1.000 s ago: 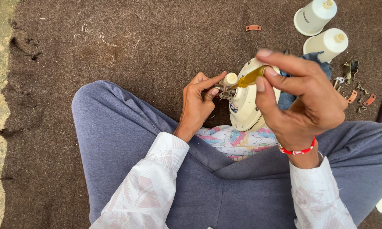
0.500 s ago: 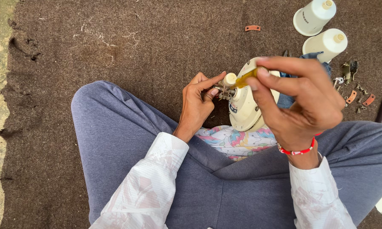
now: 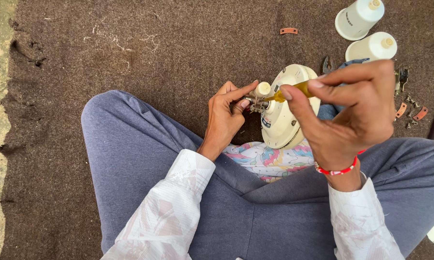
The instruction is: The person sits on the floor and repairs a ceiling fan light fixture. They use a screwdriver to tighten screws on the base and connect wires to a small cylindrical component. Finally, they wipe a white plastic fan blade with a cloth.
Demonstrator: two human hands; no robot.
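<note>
The right hand (image 3: 356,113) is sitting a touch lower than a second ago, its yellow-handled screwdriver (image 3: 294,90) now levelled toward the shaft end of the cream fan motor (image 3: 286,108); everything else is holding its place. The dark brown mat (image 3: 144,53) is spreading out behind the motor, and the person's blue-grey trousers (image 3: 144,159) are framing it from below, the motor resting on a patterned cloth (image 3: 265,161) between the knees. Beyond the motor, two white cones (image 3: 366,31) are standing up and to the right. The left hand (image 3: 226,118) is pinching the small fitting (image 3: 255,101) at the motor's left edge, its fingers closed on it; the right fingers are clamping the screwdriver. Loose screws and copper clips (image 3: 412,113) right of the motor suggest dismantling is partly done, with the housing still closed. The screwdriver tip is too small to make out, and pliers (image 3: 328,65) are half hidden behind the motor.
</note>
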